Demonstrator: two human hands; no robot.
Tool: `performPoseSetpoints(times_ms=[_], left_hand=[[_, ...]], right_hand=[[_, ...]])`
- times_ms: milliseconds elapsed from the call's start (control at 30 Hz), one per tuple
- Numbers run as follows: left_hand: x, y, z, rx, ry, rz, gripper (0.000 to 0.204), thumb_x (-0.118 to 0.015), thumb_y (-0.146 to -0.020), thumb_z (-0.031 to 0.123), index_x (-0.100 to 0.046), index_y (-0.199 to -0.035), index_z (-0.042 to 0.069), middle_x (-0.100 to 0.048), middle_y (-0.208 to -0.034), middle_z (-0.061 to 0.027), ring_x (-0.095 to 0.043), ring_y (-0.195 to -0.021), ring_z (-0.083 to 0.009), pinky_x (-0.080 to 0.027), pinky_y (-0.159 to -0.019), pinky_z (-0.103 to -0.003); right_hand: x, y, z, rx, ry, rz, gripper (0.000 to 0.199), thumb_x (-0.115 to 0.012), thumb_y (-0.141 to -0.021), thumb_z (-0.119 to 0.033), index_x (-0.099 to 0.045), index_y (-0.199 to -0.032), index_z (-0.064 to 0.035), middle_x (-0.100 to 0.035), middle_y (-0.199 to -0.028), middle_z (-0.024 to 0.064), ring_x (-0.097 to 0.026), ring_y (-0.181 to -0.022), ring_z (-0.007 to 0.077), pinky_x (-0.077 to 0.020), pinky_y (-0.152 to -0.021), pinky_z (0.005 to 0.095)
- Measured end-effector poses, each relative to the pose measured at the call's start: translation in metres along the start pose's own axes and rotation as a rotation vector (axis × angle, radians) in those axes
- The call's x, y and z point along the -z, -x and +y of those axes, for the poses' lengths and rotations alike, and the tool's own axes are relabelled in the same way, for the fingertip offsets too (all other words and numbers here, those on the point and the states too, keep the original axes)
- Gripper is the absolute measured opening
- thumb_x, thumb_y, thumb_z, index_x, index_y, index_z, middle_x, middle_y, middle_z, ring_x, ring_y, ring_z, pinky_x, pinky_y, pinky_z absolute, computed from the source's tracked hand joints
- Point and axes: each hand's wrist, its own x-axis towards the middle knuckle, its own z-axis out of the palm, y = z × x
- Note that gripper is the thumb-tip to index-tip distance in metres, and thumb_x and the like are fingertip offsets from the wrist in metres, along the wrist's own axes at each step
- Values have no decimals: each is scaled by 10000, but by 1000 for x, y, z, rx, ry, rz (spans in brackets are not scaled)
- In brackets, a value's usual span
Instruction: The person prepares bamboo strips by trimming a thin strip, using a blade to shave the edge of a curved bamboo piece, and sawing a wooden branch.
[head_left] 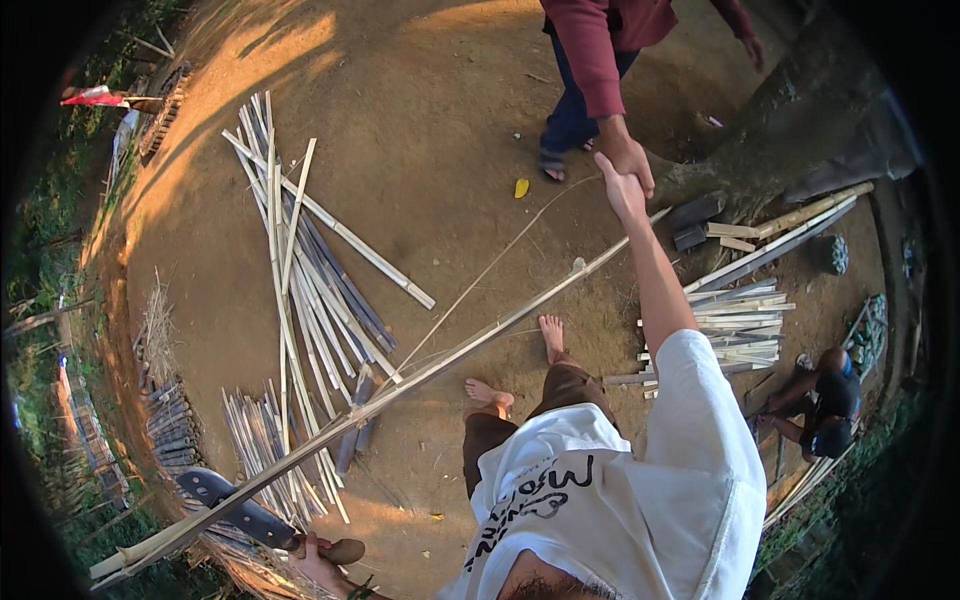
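Observation:
My left hand, low in the head view, is closed around the wooden handle of a machete. The dark, broad machete blade points up and left, with a long split bamboo pole passing across its edge. That pole slants from the lower left to near my right wrist. Far out in front, my right hand is clasped with the hand of another person in a maroon sleeve. Whether my right hand touches the pole's far end cannot be seen.
Long bamboo strips lie loosely piled ahead on the left. Shorter strips are stacked on the right, near a tree trunk. A second person crouches at the far right. A thin strand curves over the dirt ground.

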Motion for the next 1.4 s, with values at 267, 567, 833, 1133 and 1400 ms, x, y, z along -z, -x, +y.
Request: performPoseSetpoints(times_ms=[267,567,833,1133,1400], left_hand=[[-24,-99,-67,-5,2,-104,197,-741,-775,13,-575,-880,9,-568,-628,-53,-560,-494,-157,-447,-495,-282],[-67,-206,-94,-90,224,-308,177,-723,-751,4,-555,-801,29,-573,-623,-43,-537,-476,-146,-420,-461,-288],[-90,-253,-120,-123,310,-320,166,-713,-744,-32,-586,-849,-12,-579,-630,-68,-552,-452,-175,-452,-419,-308],[-100,-262,-97,20,197,-238,209,-744,-753,32,-572,-866,-9,-582,-610,-92,-544,-461,-178,-451,-458,-318],[-87,-211,-37,147,-16,-58,225,-751,-757,56,-565,-871,-3,-579,-604,-98,-542,-465,-180,-449,-469,-318]], right_hand=[[33,233,-7,-89,366,9,643,-635,-835,-552,-668,-1151,7,-677,-1101,261,-656,-1064,379,-515,-917,451],[-65,261,-100,-25,83,11,662,-583,-877,-546,-629,-1256,-5,-622,-1268,237,-592,-1194,361,-449,-1031,403],[-46,172,-229,26,-472,-214,831,-552,-905,-624,-451,-1420,21,-463,-1448,236,-464,-1333,338,-369,-1103,463],[10,-76,-358,223,-870,-264,1066,-568,-850,-716,-194,-1543,3,-284,-1545,288,-289,-1444,385,-264,-1160,522],[4,-298,-437,268,-1042,20,1000,-645,-810,-659,-351,-1476,26,-386,-1470,305,-364,-1409,341,-309,-1142,422]])
